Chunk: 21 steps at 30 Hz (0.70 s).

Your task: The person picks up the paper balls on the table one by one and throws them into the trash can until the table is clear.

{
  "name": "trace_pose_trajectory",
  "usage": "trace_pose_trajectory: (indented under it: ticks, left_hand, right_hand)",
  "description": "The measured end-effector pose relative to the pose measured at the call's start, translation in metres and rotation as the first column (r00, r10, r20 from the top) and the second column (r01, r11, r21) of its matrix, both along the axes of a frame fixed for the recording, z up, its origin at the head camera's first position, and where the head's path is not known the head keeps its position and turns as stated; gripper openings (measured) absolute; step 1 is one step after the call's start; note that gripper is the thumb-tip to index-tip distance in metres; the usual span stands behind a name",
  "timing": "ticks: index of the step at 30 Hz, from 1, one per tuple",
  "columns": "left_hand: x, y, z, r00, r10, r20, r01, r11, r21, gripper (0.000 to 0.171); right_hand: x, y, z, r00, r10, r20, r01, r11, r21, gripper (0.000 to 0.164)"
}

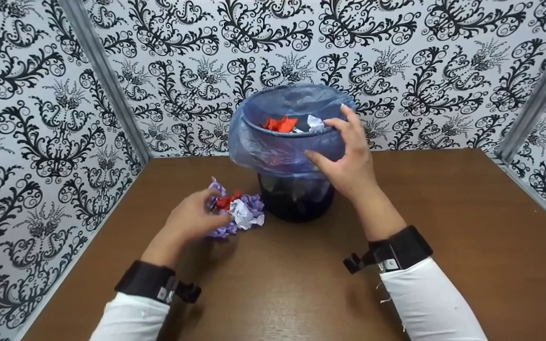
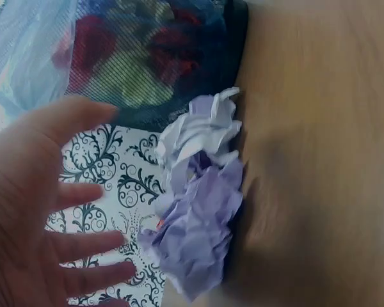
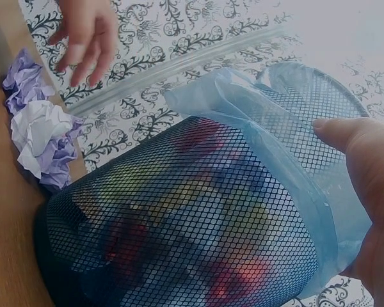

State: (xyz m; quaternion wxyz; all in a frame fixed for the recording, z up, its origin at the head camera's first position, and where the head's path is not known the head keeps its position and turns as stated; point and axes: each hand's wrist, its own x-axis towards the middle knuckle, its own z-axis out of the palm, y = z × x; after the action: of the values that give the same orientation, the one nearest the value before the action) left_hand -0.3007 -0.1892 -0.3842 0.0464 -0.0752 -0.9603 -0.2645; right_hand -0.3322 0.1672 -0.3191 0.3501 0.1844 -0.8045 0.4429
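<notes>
My left hand (image 1: 195,215) is spread over a small heap of crumpled paper beside the bin, fingers apart and nothing between them. The heap holds purple paper balls (image 2: 195,230), a white one (image 1: 244,214) and a red one (image 1: 225,202). My right hand (image 1: 354,158) holds the near right rim of a black mesh trash bin (image 3: 179,224), thumb on the outside over the blue bag liner (image 1: 277,151) and fingers at the rim. Inside the opening show orange-red paper (image 1: 280,124) and white paper (image 1: 315,122). More coloured paper shows through the mesh.
The bin stands upright toward the back of a brown wooden table (image 1: 273,293). Patterned black-and-white walls (image 1: 282,42) enclose the table at the back and sides. Black wrist straps (image 1: 401,251) with small mounts sit on both forearms, above white sleeves.
</notes>
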Motion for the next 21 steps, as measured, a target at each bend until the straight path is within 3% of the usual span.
trace_pose_trajectory:
  ticks: [8,13,21]
  left_hand:
    - [0.011,0.003,-0.018,1.000,0.002,0.031,0.000,0.999,-0.045,0.074]
    - [0.009,0.007,-0.023,0.999,0.002,0.034,0.001,0.997,-0.079,0.073]
    - [0.004,0.008,-0.031,0.997,-0.038,0.065,0.042,0.997,-0.058,0.054]
  right_hand:
    - [0.002,-0.003,-0.001,1.000,0.008,0.016,-0.008,1.000,-0.007,0.066]
    - [0.003,-0.002,0.000,1.000,0.001,0.028,-0.001,1.000,-0.008,0.066]
    - [0.002,-0.001,0.000,1.000,0.005,0.030,-0.005,1.000,-0.004,0.066]
